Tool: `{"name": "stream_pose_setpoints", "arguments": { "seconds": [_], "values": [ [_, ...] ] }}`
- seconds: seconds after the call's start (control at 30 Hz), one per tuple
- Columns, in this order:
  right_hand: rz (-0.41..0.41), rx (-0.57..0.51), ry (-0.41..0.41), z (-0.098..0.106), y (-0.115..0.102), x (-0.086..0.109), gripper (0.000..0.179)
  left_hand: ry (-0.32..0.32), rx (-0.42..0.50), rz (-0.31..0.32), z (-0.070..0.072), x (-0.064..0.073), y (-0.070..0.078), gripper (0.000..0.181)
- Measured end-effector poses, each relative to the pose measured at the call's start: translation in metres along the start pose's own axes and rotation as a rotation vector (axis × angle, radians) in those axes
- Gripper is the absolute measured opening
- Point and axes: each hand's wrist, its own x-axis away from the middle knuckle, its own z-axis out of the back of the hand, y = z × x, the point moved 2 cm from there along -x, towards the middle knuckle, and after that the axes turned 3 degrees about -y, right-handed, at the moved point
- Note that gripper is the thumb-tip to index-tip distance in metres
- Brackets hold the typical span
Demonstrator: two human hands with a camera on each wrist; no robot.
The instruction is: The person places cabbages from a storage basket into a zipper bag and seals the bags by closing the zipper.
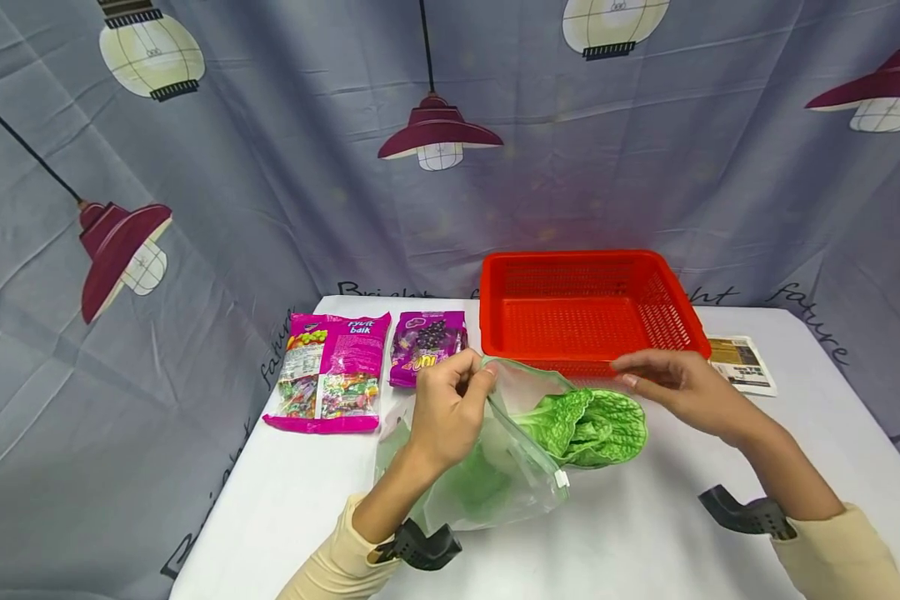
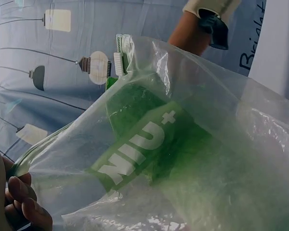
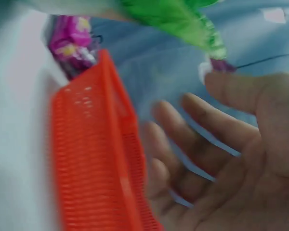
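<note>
A clear zip bag (image 1: 521, 492) with a green edge and a white slider is held up by my left hand (image 1: 450, 408), whose thumb and fingers pinch its rim at the upper corner. Green leafy cabbage (image 1: 600, 425) pokes out of the bag's mouth on the right, while its lower part shows blurred through the plastic. In the left wrist view the bag (image 2: 207, 159) carries a green printed band. My right hand (image 1: 675, 387) hovers just right of the leaves with fingers spread and nothing in them; the right wrist view shows its palm (image 3: 231, 192) apart from the cabbage.
Behind the hands stands a red plastic basket (image 1: 570, 312). A pink candy bag (image 1: 330, 375) and a smaller purple packet (image 1: 427, 342) lie at the left of the white table (image 1: 270, 517). A printed card or packet (image 1: 742, 367) sits right of the basket.
</note>
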Motion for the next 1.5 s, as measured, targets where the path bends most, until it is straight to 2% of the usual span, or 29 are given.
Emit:
{"name": "stream_pose_setpoints", "arguments": {
  "seconds": [0.07,0.13,0.27,0.4,0.53,0.63,0.73,0.8,0.93,1.03,1.1,1.23,1.5],
  "values": [
    [-0.033,-0.098,-0.128,-0.008,0.011,0.0,0.027,-0.003,-0.001,0.005,0.0,0.001,0.0,0.031],
    [-0.041,-0.169,-0.211,-0.016,0.018,-0.001,0.029,-0.007,0.0,0.009,0.0,0.001,0.0,0.031],
    [-0.009,-0.257,-0.274,-0.03,0.019,-0.003,0.025,-0.018,0.009,0.012,-0.001,0.003,0.0,0.031],
    [0.034,-0.271,-0.275,-0.038,0.013,-0.004,0.017,-0.035,0.011,0.013,0.0,0.005,0.001,0.032],
    [0.091,-0.206,-0.27,-0.044,0.004,-0.002,0.012,-0.051,-0.006,0.012,0.001,0.008,0.002,0.032],
    [0.141,-0.175,-0.267,-0.047,-0.006,0.0,0.014,-0.049,0.0,0.017,0.007,0.009,0.006,0.032],
    [0.197,-0.217,-0.272,-0.047,-0.02,0.004,0.019,-0.044,0.011,0.011,0.018,0.008,0.015,0.034],
    [0.246,-0.263,-0.282,-0.045,-0.033,0.007,0.021,-0.049,0.009,0.003,0.028,0.005,0.024,0.035],
    [0.286,-0.334,-0.308,-0.038,-0.06,0.013,0.024,-0.086,-0.047,0.001,0.048,-0.002,0.04,0.039],
    [0.312,-0.362,-0.311,-0.031,-0.077,0.018,0.028,-0.123,-0.076,0.01,0.058,-0.009,0.046,0.041],
    [0.369,-0.38,-0.297,-0.026,-0.087,0.02,0.031,-0.142,-0.082,0.01,0.063,-0.013,0.047,0.041],
    [0.485,-0.426,-0.261,-0.021,-0.099,0.022,0.036,-0.169,-0.078,0.02,0.069,-0.022,0.045,0.041],
    [0.598,-0.42,-0.201,-0.013,-0.122,0.028,0.041,-0.225,-0.049,0.053,0.067,-0.036,0.042,0.043]
  ]
}}
